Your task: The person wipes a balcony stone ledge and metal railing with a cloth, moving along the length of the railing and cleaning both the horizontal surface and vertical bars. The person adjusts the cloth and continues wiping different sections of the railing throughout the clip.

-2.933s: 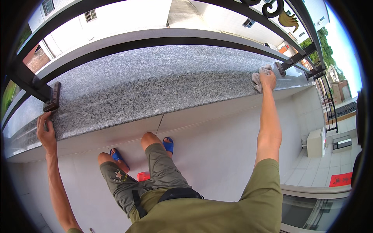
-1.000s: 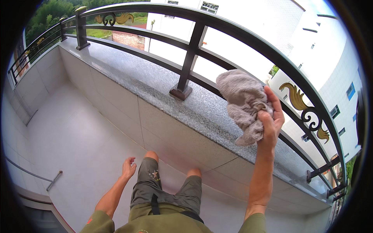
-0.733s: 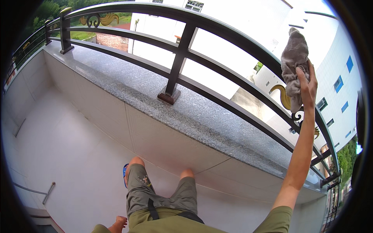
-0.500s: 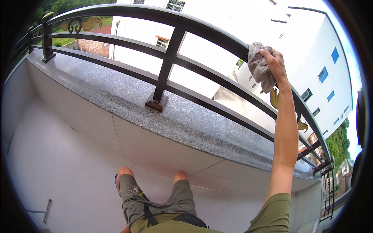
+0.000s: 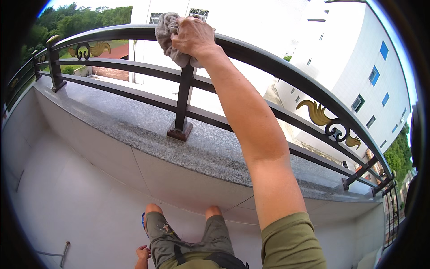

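Note:
My right hand [image 5: 195, 37] is closed on a crumpled grey-brown cloth [image 5: 167, 39] and presses it over the dark top handrail [image 5: 251, 56]. The cloth wraps the rail above an upright post [image 5: 183, 96], and part of it hangs down the near side. My right arm stretches across the lower bars. Down beside my shorts, my left hand [image 5: 143, 253] hangs empty with its fingers loosely bent and slightly apart, touching nothing I can see.
The railing stands on a speckled grey granite ledge [image 5: 210, 154] above a low tiled wall [image 5: 179, 179]. Gold scroll ornaments [image 5: 315, 112] sit between the bars. Pale buildings [image 5: 349, 62] rise beyond. A thin metal bar [image 5: 65, 254] shows on the floor at lower left.
My right hand and the cloth have moved left along the top rail, from the right-hand section to above the middle post. My left hand has come into fuller view.

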A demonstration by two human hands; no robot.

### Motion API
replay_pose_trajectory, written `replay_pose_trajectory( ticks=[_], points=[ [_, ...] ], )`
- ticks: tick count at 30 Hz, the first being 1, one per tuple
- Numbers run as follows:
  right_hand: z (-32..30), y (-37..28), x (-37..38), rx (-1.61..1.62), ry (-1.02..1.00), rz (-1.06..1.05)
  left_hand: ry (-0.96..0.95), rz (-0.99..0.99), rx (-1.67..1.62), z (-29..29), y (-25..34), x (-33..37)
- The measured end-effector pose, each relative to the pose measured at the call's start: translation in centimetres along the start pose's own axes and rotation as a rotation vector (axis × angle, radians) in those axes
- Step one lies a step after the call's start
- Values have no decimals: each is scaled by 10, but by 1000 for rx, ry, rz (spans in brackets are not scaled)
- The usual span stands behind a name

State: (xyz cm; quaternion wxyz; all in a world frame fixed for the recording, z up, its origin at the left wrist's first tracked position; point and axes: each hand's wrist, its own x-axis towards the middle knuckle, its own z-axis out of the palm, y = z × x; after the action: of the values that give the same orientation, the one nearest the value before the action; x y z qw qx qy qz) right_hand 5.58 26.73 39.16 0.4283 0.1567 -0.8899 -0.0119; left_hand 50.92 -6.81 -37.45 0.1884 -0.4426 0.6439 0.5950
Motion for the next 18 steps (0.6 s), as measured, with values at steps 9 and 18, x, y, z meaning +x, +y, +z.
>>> replay_pose_trajectory(
  ticks=[9, 18],
  points=[
    [-145, 193, -170, 87, 174, 190, 22, -150, 196, 34, -49, -6],
    [-185, 224, -172, 56, 53, 355, -103, 12, 153, 77, 30, 12]
  ],
)
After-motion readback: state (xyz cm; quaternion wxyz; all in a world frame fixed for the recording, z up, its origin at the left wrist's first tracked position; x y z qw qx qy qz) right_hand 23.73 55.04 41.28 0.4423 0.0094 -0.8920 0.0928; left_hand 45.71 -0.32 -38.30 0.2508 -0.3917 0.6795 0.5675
